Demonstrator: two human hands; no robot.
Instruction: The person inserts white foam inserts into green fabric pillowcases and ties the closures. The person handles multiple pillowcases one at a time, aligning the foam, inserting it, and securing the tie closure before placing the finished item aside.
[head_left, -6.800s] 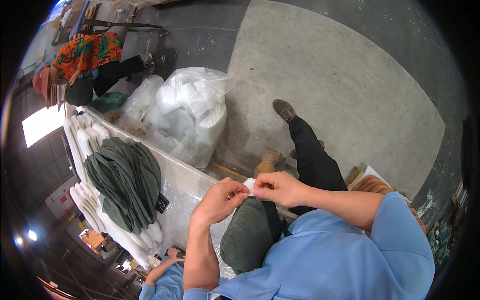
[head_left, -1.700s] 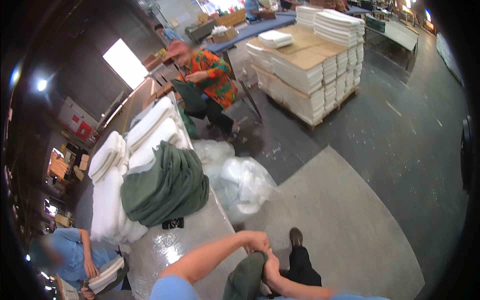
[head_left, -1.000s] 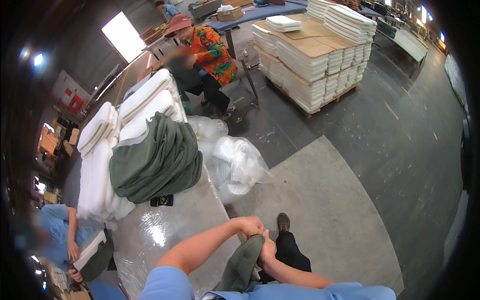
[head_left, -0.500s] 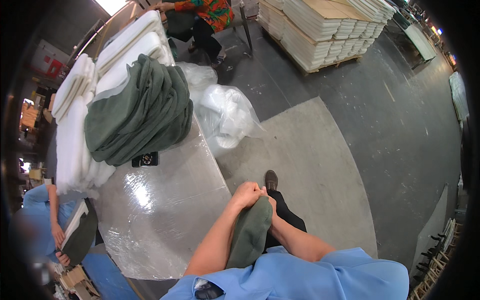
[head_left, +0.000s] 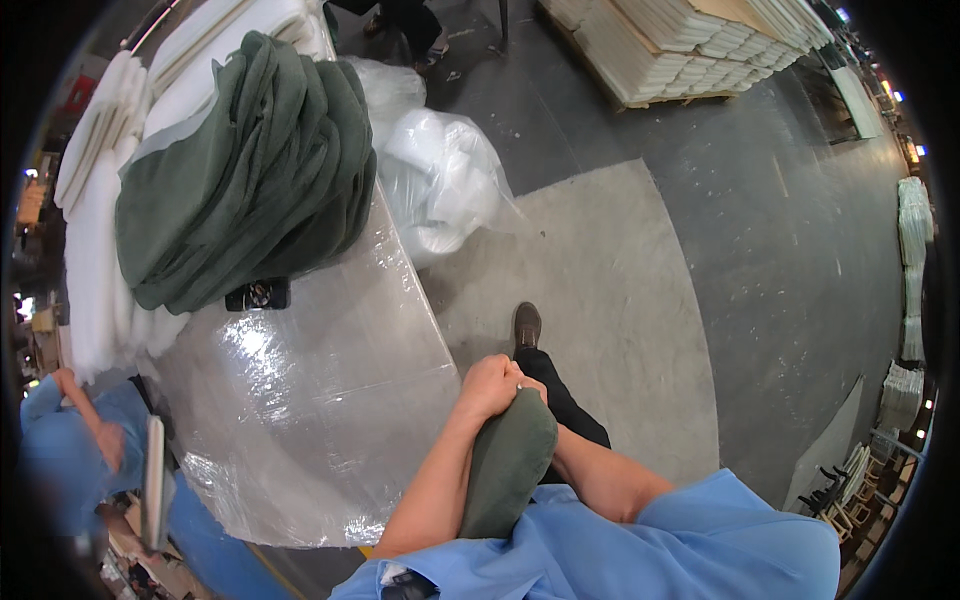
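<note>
A dark green fabric cushion cover (head_left: 510,460) lies against my front between my two forearms, its rounded end up near my hands. My left hand (head_left: 488,386) is closed on the far end of the cover, its knuckles uppermost. Touching it, my right hand (head_left: 533,385) grips the same end from the other side; the cover partly hides its palm and fingers. Left of my arms, a pile of similar green covers (head_left: 260,170) rests on the plastic-wrapped table (head_left: 320,400).
White padding (head_left: 95,250) lies beside the pile, with a small black device (head_left: 258,295) at its near edge. Clear bags of white stuffing (head_left: 440,175) stand by the table. A person in blue (head_left: 85,440) works at left. Stacked white panels (head_left: 690,55) sit on a pallet.
The view has shifted, so the table and pile appear lower-left and nearer. My hands stay together on the cover, which has turned slightly. The person at left has moved an arm upward.
</note>
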